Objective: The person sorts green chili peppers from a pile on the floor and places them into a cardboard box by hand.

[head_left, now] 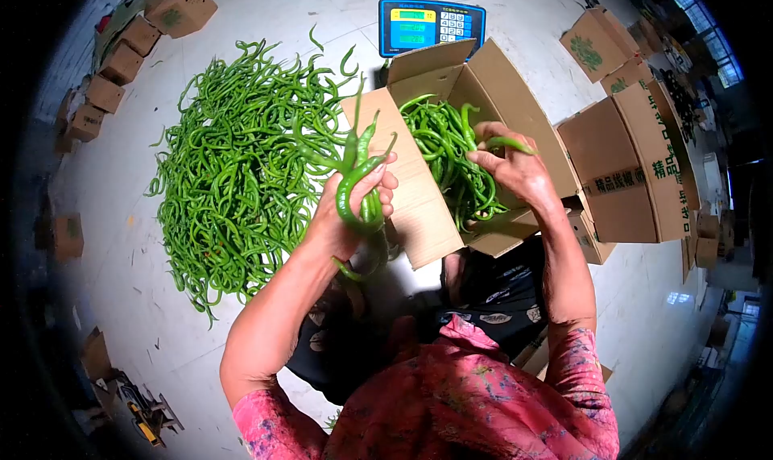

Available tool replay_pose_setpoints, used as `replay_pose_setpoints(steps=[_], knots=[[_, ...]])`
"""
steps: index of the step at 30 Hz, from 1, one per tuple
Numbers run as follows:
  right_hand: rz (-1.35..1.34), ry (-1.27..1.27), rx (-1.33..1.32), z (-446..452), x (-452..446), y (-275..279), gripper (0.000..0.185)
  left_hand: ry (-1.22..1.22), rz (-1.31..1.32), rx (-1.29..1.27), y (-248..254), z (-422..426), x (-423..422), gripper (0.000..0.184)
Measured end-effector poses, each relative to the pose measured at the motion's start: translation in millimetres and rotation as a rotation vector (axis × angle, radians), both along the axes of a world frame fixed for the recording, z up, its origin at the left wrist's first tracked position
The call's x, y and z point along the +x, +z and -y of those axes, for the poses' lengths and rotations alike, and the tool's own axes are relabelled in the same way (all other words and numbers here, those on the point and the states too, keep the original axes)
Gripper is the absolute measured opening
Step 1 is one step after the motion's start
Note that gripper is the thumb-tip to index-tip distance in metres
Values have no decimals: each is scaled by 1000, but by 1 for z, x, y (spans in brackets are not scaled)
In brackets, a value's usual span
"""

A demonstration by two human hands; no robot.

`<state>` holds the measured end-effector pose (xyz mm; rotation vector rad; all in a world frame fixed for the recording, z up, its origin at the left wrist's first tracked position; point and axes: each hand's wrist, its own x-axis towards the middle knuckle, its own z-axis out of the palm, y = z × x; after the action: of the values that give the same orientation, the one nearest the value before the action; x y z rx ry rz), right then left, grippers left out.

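My left hand (342, 210) is closed around a small bunch of long green chili peppers (351, 188), held up left of the box. My right hand (515, 163) is over the open cardboard box (515, 81), its fingers closed on a green chili pepper (509, 143) that sticks out to the right. Many more green chilies (439, 142) lie inside the box, just left of my right hand. A large heap of green chilies (241, 170) spreads over the floor to the left of my left hand.
A blue digital scale display (431, 28) stands behind the box. To the right is another cardboard box (624, 166) with green and black printing. Several cardboard boxes (181, 10) line the far left, and more (600, 43) stand at the far right. My legs are below the box.
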<state>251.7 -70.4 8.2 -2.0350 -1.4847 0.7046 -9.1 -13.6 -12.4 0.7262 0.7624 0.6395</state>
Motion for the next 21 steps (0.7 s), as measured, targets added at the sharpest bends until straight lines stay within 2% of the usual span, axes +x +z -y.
replay_pose_setpoints(steps=[3, 5, 7, 9, 10, 11, 12, 13, 14, 15, 16, 17, 18, 21], knots=[[397, 59, 225, 3, 9, -21, 54, 31, -6, 56, 3, 3, 7, 32], [157, 72, -37, 4, -12, 5, 56, 55, 40, 101, -5, 3, 8, 31], [-81, 171, -106, 8, -35, 17, 60, 45, 32, 161, -19, 0, 10, 27], [-492, 236, -132, 13, -58, 8, 72, 49, -25, 230, -24, 2, 16, 25], [-654, 280, -146, 12, -73, 8, 78, 77, -39, 302, 6, 11, 25, 24], [-816, 327, -158, 11, -85, 8, 84, 125, -28, 404, -13, 13, 33, 26], [-633, 373, 40, 12, -91, -10, 88, 88, -145, 558, -17, 15, 35, 28], [-651, 354, 117, 10, -95, -15, 77, 31, -203, 656, -17, 16, 35, 35], [-802, 163, 8, 11, -94, -18, 68, -20, -259, 757, -17, 17, 35, 42], [-944, -31, -106, 11, -93, -19, 60, -60, -188, 681, -11, 18, 36, 46], [-1049, -106, -143, 11, -87, -11, 54, -102, -117, 605, 0, 18, 37, 50], [-1160, -121, -153, 9, -78, -11, 40, -152, -45, 528, 10, 18, 38, 53], [-1260, -138, -149, 9, -73, -12, 38, -199, 106, 352, 15, 17, 37, 58], [-1431, -94, -140, 10, -61, -15, 33, -179, 200, 199, 9, 12, 35, 45]])
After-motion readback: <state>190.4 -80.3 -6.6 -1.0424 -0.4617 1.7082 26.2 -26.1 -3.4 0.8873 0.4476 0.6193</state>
